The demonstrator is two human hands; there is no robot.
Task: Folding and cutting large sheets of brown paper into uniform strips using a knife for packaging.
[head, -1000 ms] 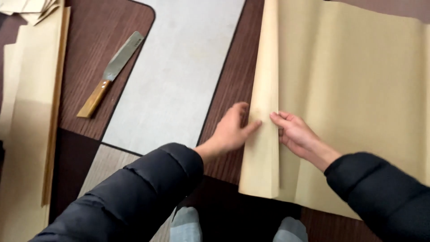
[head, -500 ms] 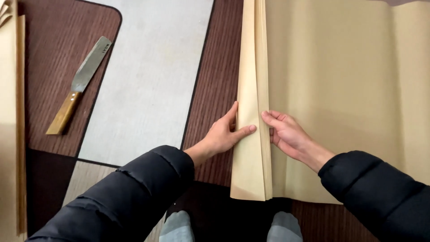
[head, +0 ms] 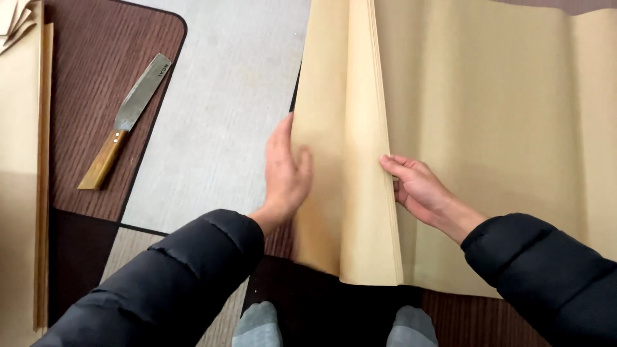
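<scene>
Thick stack of tan paper sheets (head: 350, 160), folded lengthwise (fold raised), lying on a dark wooden table.

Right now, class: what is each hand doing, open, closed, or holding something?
Left hand: open, palm flat against the left edge of the folded tan paper stack.
Right hand: fingers curled on the stack's right edge, gripping it.

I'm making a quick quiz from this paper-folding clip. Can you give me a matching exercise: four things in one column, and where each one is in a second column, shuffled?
Things:
1. knife with wooden handle
2. left hand
3. right hand
4. grey mat

Places:
A. fingers at the right edge of the folded tan paper
B. on the brown wood surface, left of the mat
C. flat against the fold's left side
D. between the knife and the paper

Pairs: 1-B, 2-C, 3-A, 4-D
</scene>
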